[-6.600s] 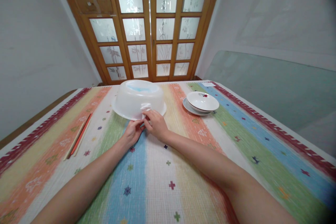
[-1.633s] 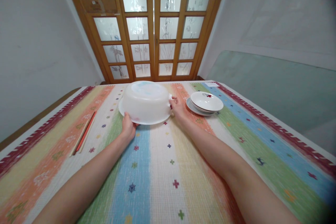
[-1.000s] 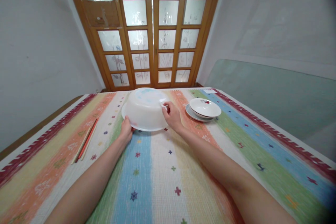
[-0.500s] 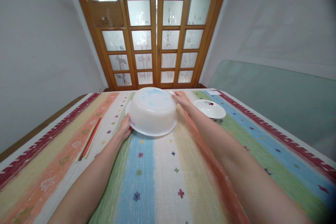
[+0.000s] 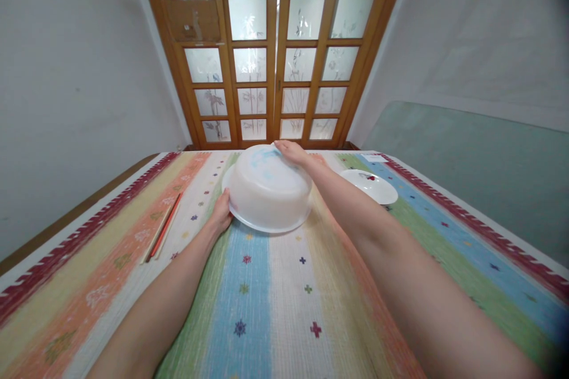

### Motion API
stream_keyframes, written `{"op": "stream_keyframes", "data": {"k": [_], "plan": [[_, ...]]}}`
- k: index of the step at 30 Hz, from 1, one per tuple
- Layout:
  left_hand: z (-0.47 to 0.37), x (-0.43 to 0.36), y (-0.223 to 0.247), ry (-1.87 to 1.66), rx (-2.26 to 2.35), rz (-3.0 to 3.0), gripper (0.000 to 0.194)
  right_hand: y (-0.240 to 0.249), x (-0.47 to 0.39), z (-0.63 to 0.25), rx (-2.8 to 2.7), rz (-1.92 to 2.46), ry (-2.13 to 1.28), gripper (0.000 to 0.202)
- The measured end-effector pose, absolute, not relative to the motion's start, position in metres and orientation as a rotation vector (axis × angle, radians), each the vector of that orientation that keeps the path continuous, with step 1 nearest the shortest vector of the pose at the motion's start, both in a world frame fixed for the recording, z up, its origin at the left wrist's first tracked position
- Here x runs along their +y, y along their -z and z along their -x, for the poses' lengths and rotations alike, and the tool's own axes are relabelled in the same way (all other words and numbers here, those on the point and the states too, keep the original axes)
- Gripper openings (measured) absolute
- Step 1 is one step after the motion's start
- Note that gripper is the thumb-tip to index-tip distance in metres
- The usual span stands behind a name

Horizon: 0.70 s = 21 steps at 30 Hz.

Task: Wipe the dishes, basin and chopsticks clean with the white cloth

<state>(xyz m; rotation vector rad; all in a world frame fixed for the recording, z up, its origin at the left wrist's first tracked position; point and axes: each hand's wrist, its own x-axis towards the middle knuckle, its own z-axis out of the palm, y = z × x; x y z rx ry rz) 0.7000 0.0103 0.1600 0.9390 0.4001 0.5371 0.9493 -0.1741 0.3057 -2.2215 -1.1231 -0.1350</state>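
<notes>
A white translucent plastic basin [image 5: 272, 198] is upside down and tilted in the middle of the table, its wide rim towards me and faint blue patches on its base. My left hand [image 5: 223, 211] is closed on the rim at its left side. My right hand [image 5: 291, 153] rests against the far right edge of the base, fingers together. Something small and whitish shows at those fingertips, too small to name. What lies under the basin is hidden.
On the right stands a shallow white dish [image 5: 371, 185] with a red motif. Several chopsticks [image 5: 163, 228], red and pale, lie on the left. A striped tablecloth [image 5: 288, 308] covers the table. Wooden glazed doors [image 5: 275, 95] stand beyond the far edge.
My right hand has moved from beside the basin's far right side up onto its base. The view has shifted slightly, so everything appears further right. My left hand keeps its hold on the rim.
</notes>
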Motion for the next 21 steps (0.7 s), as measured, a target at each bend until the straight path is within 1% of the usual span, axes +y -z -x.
{"op": "stream_keyframes", "data": {"k": [4,10,15,18,21], "plan": [[-0.696,0.007,-0.164,-0.535,0.400,-0.944,0.032,-0.320,-0.150,-0.934,-1.259,2.264,0.213,0.053],[-0.697,0.004,-0.163,-0.570,0.410,-0.934,0.032,-0.328,-0.114,-0.896,-1.468,2.276,0.312,0.046],[-0.699,-0.002,-0.161,-0.597,0.425,-0.866,0.031,-0.336,-0.096,-0.858,-1.691,2.245,0.320,0.047],[-0.700,-0.003,-0.161,-0.604,0.424,-0.869,0.030,-0.343,-0.099,-0.833,-1.873,2.204,0.318,0.040],[-0.702,-0.003,-0.160,-0.636,0.428,-0.864,0.028,-0.343,-0.111,-0.803,-2.060,2.176,0.390,0.032]]}}
